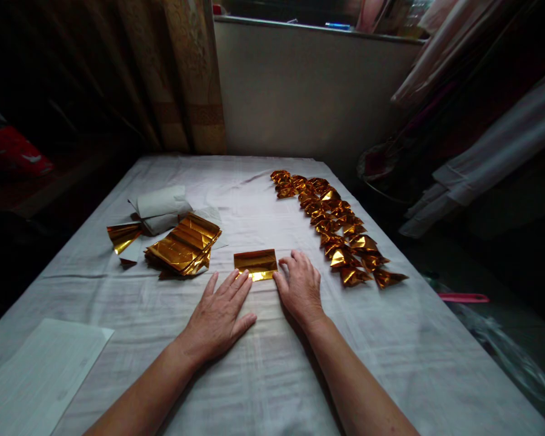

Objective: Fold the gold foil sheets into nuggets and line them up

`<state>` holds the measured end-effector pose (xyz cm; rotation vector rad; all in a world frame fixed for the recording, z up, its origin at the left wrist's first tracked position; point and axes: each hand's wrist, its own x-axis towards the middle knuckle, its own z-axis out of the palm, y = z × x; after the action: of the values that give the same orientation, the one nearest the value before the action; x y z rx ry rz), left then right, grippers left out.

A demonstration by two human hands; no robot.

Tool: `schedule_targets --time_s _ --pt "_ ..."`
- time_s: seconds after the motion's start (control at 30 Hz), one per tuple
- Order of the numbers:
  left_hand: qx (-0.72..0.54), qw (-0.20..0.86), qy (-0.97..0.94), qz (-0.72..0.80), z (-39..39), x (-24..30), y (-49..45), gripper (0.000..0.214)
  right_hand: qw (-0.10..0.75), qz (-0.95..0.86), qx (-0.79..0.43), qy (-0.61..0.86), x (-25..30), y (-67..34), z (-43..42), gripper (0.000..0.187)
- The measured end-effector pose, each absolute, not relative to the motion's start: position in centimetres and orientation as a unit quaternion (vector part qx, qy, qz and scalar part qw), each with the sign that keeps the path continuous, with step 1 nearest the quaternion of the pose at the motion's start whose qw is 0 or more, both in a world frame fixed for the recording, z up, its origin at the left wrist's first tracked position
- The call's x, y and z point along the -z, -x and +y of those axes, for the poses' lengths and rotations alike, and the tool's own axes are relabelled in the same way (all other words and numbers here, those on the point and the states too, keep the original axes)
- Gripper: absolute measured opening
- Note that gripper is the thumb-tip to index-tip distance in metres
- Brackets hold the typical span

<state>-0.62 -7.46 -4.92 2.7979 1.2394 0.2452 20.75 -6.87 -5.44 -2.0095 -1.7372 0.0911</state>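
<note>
On a cloth-covered surface, a stack of gold foil sheets lies left of the left hand, which rests flat and unclenched, touching a creased foil strip at centre. The right hand curls at the strip's right end, pinch unclear; folded foil pieces line the right.

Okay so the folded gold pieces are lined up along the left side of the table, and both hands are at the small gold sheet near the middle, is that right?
Not quite: in the head view the folded gold pieces run along the right side of the table. The left hand and right hand are indeed at the small gold sheet.
</note>
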Motion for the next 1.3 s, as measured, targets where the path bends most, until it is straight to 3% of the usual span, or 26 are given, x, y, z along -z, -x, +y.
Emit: schedule_targets --time_s 0.27,0.53,0.63,0.93,1.3 --pt "-0.105 -0.001 -0.901 0.422 -8.4 5.1 2.6 0.061 0.276 -0.629 -0.043 0.725 5.6 -20.7 -6.9 0.024" --pt "-0.177 0.000 -0.871 0.458 -7.0 3.2 0.3 0.026 0.322 -0.655 -0.009 0.684 5.1 -20.9 -7.1 0.025" --pt "-0.184 0.008 -0.863 0.471 -6.2 3.1 -0.2 0.022 0.344 -0.703 -0.011 0.623 4.0 -21.1 -7.3 0.021" --pt "-0.241 0.054 -0.848 0.469 -5.0 4.0 0.2 0.023 0.289 -0.766 -0.091 0.567 4.0 -21.5 -7.2 0.019" --pt "-0.252 0.072 -0.846 0.465 -4.8 4.0 0.4 0.022 0.251 -0.778 -0.075 0.570 4.1 -21.7 -6.5 0.019"
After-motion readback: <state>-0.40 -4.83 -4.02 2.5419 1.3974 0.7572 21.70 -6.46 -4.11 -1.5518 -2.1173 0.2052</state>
